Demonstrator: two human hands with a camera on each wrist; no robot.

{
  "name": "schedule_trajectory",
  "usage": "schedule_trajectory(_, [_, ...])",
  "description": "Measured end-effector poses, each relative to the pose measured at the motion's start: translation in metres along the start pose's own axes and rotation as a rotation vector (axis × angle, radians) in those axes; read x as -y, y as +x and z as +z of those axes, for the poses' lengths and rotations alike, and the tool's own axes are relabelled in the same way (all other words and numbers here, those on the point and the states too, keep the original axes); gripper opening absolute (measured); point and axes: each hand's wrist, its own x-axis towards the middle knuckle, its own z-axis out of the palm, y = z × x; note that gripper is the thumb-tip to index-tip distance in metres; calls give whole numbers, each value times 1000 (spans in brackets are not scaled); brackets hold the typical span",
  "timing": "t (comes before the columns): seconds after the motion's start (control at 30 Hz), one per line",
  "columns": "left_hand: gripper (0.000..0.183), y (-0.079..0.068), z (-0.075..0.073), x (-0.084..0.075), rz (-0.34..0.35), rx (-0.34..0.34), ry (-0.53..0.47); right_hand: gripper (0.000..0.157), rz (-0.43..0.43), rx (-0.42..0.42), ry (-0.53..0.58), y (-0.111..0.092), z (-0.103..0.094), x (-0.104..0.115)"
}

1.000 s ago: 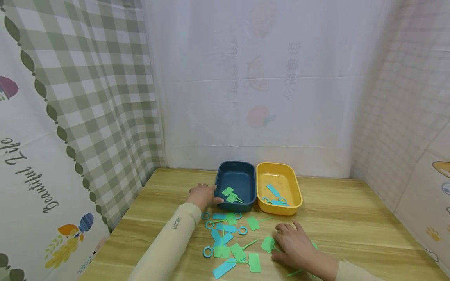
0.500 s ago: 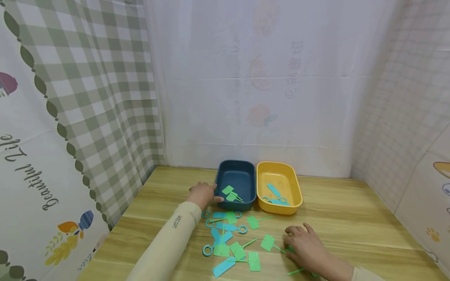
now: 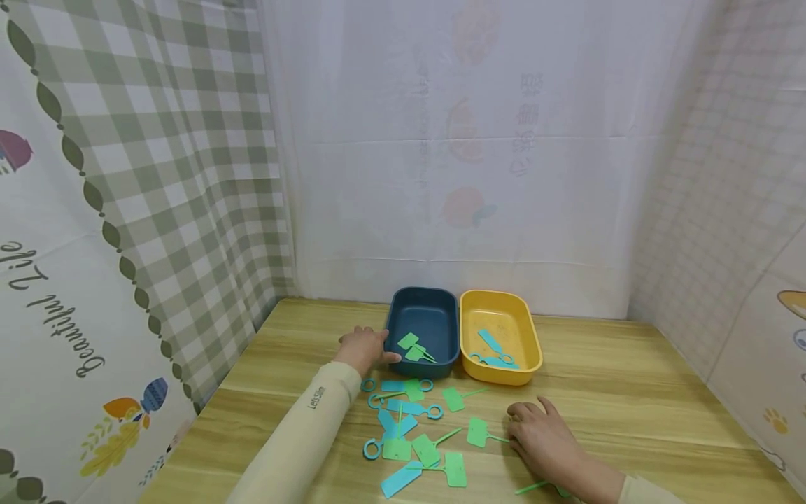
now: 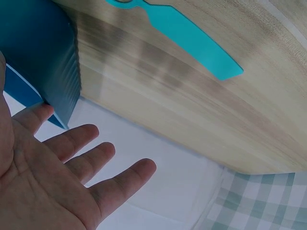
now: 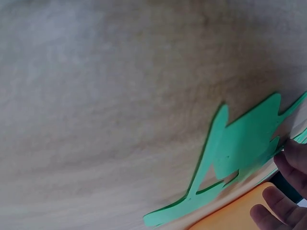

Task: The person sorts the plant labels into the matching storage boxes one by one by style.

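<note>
Work is looking early on, my read: a few green tags [image 3: 408,341] are lying in the dark blue bin [image 3: 425,315], a few light blue tags [image 3: 490,341] in the yellow bin [image 3: 497,308] just beside it. Most is waiting: loose green pieces [image 3: 455,470] and loose blue pieces [image 3: 401,479] are lying mixed, partly overlapping, on the tabletop [image 3: 604,392] in front of the bins. My right hand [image 3: 543,439] is resting low there, fingers bent; can't tell if they're pinching anything. The nearest green tag [image 3: 477,432] is lying just left of that hand, its thin tail pointing at my fingertips; contact isn't showing clearly. Another green piece [image 3: 532,486] is lying partly covered by that hand. My left hand [image 3: 364,351] is touching the dark blue bin's side, fingers spread and fairly straight, gripping no tag.
</note>
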Motion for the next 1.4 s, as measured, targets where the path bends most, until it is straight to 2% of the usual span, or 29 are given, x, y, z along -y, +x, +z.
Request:
schedule_trajectory(0.27, [72, -2, -3, -1, -5, 0, -6, 25, -26, -41, -37, 0, 1, -3])
schedule_trajectory(0.6, [71, -3, -2, -1, 12, -20, 50, 24, -24, 1, -51, 4, -2, -1])
schedule_trajectory(0.9, [72, -2, -2, 0, 9, -9, 38, 24, -28, -33, -58, 10, -5, -3])
schedule_trajectory(1.07, [71, -3, -2, 0, 12, -17, 41, 27, -57, -79, -66, 15, -9, -4])
schedule_trajectory(1.23, [71, -4, -2, 0, 11, -20, 45, 29, -79, -127, -64, 23, -14, -3])
schedule_trajectory(1.4, [72, -4, -2, 0, 11, -18, 41, 27, -76, -130, -71, 33, -21, 2])
